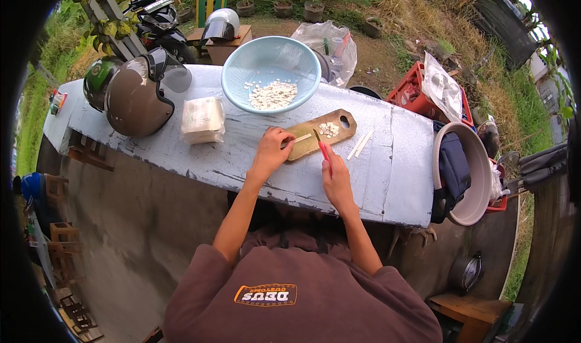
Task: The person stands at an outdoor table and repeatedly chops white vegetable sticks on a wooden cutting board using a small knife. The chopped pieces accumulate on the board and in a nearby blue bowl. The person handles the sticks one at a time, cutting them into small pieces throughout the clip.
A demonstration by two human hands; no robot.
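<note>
My left hand [271, 149] rests at the near left end of a wooden cutting board [303, 150], its fingers holding a thin white strip [302, 138] down on the wood. In my right hand [337, 176] is a knife with a red handle [323, 150]; its blade [316, 134] stands over the board just past the strip's free end. A small heap of cut white pieces [329, 129] lies near the board's handle hole. Two more white strips [361, 144] are on the table to the right. Beyond the board, a light blue plastic colander [271, 57] holds many small white pieces [273, 94].
The metal-covered table [254, 161] carries a plastic-wrapped pack [203, 120], a brown helmet [131, 95] and a green-black helmet [97, 82] at left. At the right end are a large basin [476, 175] with dark cloth [454, 161] and a red crate [406, 86].
</note>
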